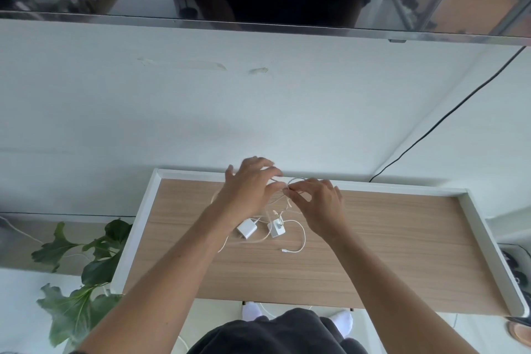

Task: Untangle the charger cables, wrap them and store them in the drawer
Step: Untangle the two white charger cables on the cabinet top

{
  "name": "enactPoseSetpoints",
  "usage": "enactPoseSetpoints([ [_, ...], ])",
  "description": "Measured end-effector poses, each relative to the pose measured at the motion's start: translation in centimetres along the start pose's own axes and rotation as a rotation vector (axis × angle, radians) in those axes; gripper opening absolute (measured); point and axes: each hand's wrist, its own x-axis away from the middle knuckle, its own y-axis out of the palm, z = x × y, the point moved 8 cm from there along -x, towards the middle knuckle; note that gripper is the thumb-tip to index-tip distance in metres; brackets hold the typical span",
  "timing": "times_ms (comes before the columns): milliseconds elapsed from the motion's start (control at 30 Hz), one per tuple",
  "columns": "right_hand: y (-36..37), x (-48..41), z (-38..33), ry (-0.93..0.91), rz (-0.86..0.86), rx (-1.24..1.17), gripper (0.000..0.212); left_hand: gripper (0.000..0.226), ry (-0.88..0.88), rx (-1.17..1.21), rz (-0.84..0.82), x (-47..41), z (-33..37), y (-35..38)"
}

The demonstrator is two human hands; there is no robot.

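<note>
Reaching forward, both hands (287,195) pinch the tangled white cables (287,204) above the desk (373,253).

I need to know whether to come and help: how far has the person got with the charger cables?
Early stage; nothing looks finished. Both hands, left hand and right hand, pinch the tangled thin white cables above the wooden tabletop. The two white plug adapters lie close together, cords crossing. One loose connector end trails free. Separating, wrapping and storing all remain; no drawer is visible.
</note>
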Motion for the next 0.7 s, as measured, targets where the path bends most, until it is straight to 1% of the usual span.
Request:
enactPoseSetpoints([
  [67,0.0,0.1,-0.1,0.002,0.004,-0.016,0.034,0.030,0.087,0.044,0.030,-0.3,0.6,0.3],
  [133,0.0,0.1,-0.1,0.014,0.009,-0.050,0.035,0.022,0.137,0.096,0.109,-0.5,0.4,0.0],
  [167,-0.1,0.1,0.0,0.021,0.010,-0.062,0.035,0.020,0.160,0.162,0.154,-0.4,0.6,-0.5],
  [233,-0.1,0.1,0.3,0.035,-0.014,-0.024,0.028,0.023,0.168,0.377,0.191,-0.1,1.1,-1.7],
  [300,1.0,0.3,1.5,0.073,-0.091,0.034,0.021,0.023,0.138,0.609,0.227,0.2,1.5,-3.5],
  [333,1.6,0.6,2.4,0.105,-0.123,0.043,0.020,0.021,0.123,0.695,0.263,0.3,1.6,-4.7],
  [400,2.5,1.4,4.6,0.171,-0.153,0.046,0.018,0.018,0.112,0.794,0.326,0.3,1.4,-7.1],
  [533,3.0,2.5,7.5,0.253,-0.155,0.027,0.024,0.019,0.109,0.815,0.357,0.7,0.6,-9.5],
  [600,3.1,2.6,8.1,0.268,-0.147,0.019,0.026,0.021,0.064,0.831,0.364,0.8,0.1,-9.2],
  [667,3.0,2.4,8.1,0.261,-0.130,0.027,0.028,0.021,0.006,0.762,0.417,0.8,-1.0,-8.6],
  [700,3.0,2.3,8.0,0.254,-0.119,0.034,0.030,0.017,-0.033,0.668,0.451,0.7,-1.8,-8.2],
])
